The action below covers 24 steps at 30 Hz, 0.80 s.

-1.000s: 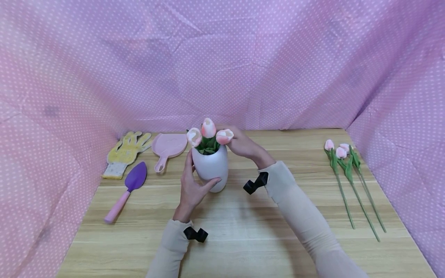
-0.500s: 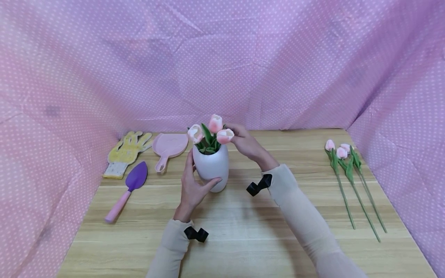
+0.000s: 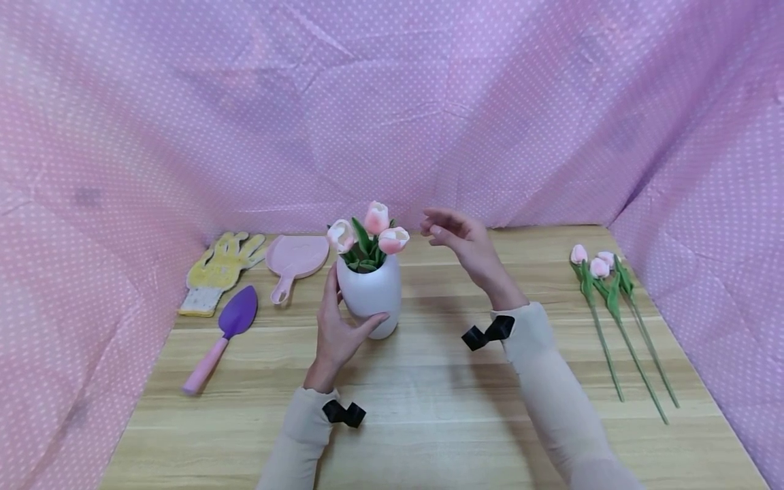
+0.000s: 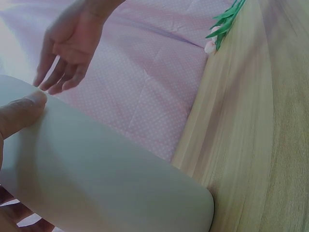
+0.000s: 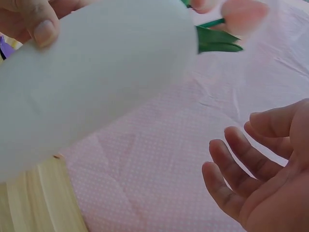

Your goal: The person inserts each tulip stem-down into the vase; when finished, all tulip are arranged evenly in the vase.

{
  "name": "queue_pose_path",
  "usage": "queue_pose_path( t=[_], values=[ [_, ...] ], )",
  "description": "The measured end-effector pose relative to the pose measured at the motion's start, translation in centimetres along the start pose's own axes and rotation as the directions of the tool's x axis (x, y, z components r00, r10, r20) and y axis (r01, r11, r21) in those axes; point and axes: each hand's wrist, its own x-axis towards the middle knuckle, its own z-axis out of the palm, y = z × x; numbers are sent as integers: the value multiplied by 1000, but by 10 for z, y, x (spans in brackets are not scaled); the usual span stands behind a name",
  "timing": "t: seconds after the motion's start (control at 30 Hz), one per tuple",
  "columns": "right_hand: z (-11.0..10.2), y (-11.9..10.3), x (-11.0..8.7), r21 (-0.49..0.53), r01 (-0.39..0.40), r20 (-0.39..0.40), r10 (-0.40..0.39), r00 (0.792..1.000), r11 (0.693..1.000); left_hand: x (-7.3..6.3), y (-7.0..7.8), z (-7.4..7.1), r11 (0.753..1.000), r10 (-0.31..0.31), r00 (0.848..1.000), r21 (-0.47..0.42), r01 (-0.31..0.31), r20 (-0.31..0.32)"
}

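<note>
A white vase (image 3: 371, 292) stands on the wooden table, with three pink-and-white tulips (image 3: 376, 218) and their green leaves rising from its mouth. My left hand (image 3: 335, 333) grips the vase from its left side, thumb across the front; its other fingers are mostly hidden behind. In the left wrist view the thumb (image 4: 24, 113) presses on the vase's smooth wall. To the right of the blooms, my right hand (image 3: 468, 248) hovers apart from them with relaxed, slightly bent fingers. The right wrist view shows that hand (image 5: 260, 174) holding nothing, palm toward the vase.
Three more tulips (image 3: 614, 306) lie at the table's right side. On the left are a yellow-and-white glove (image 3: 217, 272), a pink dustpan (image 3: 298, 258) and a purple trowel (image 3: 239, 311) with a pink handle. Pink dotted cloth (image 3: 392, 116) hangs around the table.
My right hand has let go at the tulips and drawn back to the right. The rear tulip has shifted slightly right and a leaf stands up. My left hand keeps its hold on the vase.
</note>
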Motion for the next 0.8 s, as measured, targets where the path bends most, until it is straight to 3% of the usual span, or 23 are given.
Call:
queue_pose_path(
  t=[0.5, 0.8],
  values=[
    [-49, 1, -33, 116, 83, -168, -63, 984, 990, 0, -4, 0, 1000, 15, 1000, -19, -15, 2],
    [-77, 4, -55, 177, 153, -266, -103, 959, 972, 0, -4, 0, 1000, 23, 1000, -13, -23, 7]
  ],
)
